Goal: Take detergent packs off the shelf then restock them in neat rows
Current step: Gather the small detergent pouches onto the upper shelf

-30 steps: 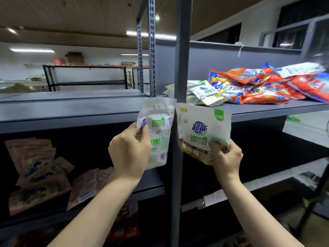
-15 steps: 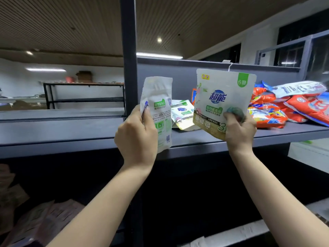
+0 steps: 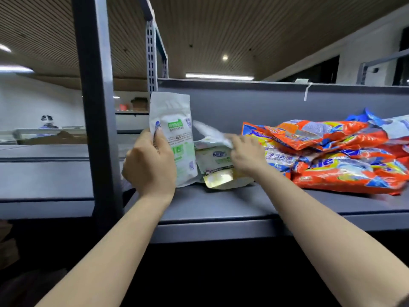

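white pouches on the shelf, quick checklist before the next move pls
1. Left hand grips the upright white pouch: ok.
2. Right hand has let go of its pouch: cannot tell, blurred.
3. Loose pouches lie in a neat row: not ok, overlapping heap.
4. Bare shelf space in front for a row: ok.
5. Orange packs tidy: not ok, piled unevenly.

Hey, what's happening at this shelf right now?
A person is restocking detergent packs. Their left hand holds a white-and-green pouch upright over the grey shelf. Their right hand reaches onto a blurred white pack atop other pouches lying flat; the grip is unclear. Orange bags sit heaped to the right.
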`<state>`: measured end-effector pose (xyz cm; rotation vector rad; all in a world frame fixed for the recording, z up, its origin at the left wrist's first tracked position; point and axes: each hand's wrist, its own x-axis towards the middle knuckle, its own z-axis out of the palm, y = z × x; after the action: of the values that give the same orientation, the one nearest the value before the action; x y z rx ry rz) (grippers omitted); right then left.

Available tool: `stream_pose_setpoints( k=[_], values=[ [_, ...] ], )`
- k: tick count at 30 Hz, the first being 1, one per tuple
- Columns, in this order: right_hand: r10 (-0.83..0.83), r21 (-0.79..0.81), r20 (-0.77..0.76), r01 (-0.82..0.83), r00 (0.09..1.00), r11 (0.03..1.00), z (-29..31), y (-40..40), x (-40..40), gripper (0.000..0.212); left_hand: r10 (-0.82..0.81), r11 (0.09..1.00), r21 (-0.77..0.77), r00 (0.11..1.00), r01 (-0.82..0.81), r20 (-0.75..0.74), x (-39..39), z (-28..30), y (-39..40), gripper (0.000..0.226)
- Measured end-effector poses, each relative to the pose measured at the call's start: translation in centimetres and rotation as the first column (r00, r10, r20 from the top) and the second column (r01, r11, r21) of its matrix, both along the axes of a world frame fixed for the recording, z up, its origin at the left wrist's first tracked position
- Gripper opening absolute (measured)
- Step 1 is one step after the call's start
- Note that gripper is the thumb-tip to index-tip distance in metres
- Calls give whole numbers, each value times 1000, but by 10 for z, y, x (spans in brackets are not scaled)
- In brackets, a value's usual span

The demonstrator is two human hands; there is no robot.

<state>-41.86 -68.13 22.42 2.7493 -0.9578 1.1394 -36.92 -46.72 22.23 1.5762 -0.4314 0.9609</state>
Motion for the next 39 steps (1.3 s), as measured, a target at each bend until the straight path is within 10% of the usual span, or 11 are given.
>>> stream_pose_setpoints(
  k=[4, 8, 12, 15, 19, 24, 39],
  values=[
    [143, 215, -100, -119, 985, 969, -12, -5, 7, 52, 121, 992, -18, 993, -121, -12, 17, 19, -21, 35],
    [232, 321, -107, -188, 967, 928, -2, -6, -1, 51, 179, 984, -55, 940, -171, 291, 45, 47, -64, 29],
    [302, 411, -91, -241, 949, 879, -3, -5, -12, 53, 152, 941, 198, 865, -275, 479, 76, 58, -124, 26],
    [320, 437, -50, -267, 946, 859, -6, -6, -16, 54, -164, 593, 799, 955, -104, 246, 82, 32, -159, 45],
    [273, 424, -46, -229, 961, 876, -6, -8, -14, 49, -223, 213, 950, 958, 230, -182, 94, 18, -167, 48],
    [197, 329, -27, -178, 980, 927, -4, -2, -16, 45, -227, 458, 860, 965, 224, -130, 88, 25, -144, 38],
    [177, 253, 57, -186, 983, 950, -29, 28, -62, 42, -66, 697, 712, 996, 90, -62, 28, -9, -58, 34]
  ],
)
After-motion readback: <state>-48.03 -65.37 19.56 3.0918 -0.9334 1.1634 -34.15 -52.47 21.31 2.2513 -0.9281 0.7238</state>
